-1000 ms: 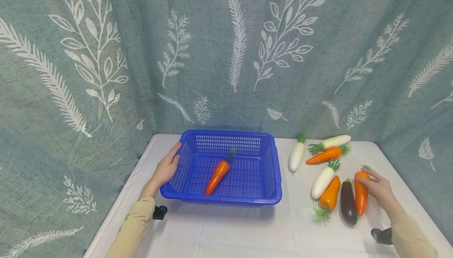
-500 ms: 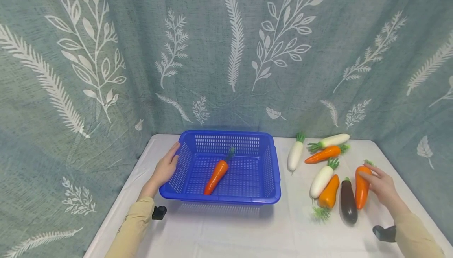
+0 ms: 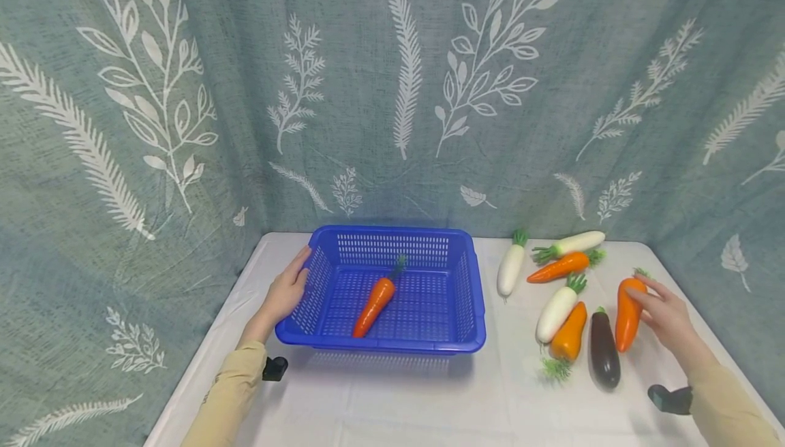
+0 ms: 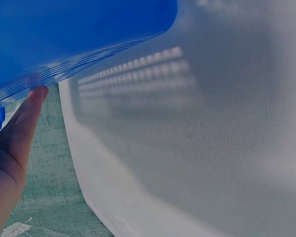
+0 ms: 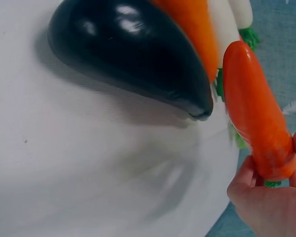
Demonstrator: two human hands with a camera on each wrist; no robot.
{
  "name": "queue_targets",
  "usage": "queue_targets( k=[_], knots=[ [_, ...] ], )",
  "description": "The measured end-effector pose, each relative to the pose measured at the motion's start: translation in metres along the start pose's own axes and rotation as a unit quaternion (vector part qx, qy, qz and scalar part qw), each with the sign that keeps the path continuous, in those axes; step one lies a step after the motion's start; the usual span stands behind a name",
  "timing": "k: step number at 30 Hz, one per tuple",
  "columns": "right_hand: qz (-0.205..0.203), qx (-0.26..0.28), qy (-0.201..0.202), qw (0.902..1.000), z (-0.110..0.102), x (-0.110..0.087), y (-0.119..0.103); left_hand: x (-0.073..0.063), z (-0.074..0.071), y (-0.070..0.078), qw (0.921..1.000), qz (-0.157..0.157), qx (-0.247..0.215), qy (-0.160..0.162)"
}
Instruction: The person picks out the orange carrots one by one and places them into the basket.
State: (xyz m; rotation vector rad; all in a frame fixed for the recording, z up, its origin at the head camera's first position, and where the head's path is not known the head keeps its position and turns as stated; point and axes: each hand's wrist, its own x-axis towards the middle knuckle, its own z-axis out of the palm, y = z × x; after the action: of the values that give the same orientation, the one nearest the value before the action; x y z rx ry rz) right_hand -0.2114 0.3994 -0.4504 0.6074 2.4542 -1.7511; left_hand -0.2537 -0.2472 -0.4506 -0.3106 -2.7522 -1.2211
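The nearer right hand (image 3: 667, 314) has fingers pinching a glossy orange, tapered, plastic-looking carrot (image 3: 628, 321), tip toward six o'clock.

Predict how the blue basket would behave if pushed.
The blue basket is probably light for its size, given its perforated walls. Its broad, low shape suggests it would slide rather than tip. The tapered carrot inside might roll.
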Motion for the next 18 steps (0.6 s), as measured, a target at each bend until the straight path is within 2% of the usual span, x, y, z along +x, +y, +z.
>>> queue_targets(
  k=[11, 18],
  knots=[
    [-0.007, 0.039, -0.015, 0.9991, 0.0023, -0.0017, -0.003, -0.0004, -0.0006, 0.0008, 1.0, 0.001, 0.001, -0.002],
    [-0.018, 0.041, -0.028, 0.9986, 0.0072, -0.0018, -0.0024, -0.0005, -0.0005, 0.0002, 1.0, 0.003, 0.003, 0.001]
  ],
)
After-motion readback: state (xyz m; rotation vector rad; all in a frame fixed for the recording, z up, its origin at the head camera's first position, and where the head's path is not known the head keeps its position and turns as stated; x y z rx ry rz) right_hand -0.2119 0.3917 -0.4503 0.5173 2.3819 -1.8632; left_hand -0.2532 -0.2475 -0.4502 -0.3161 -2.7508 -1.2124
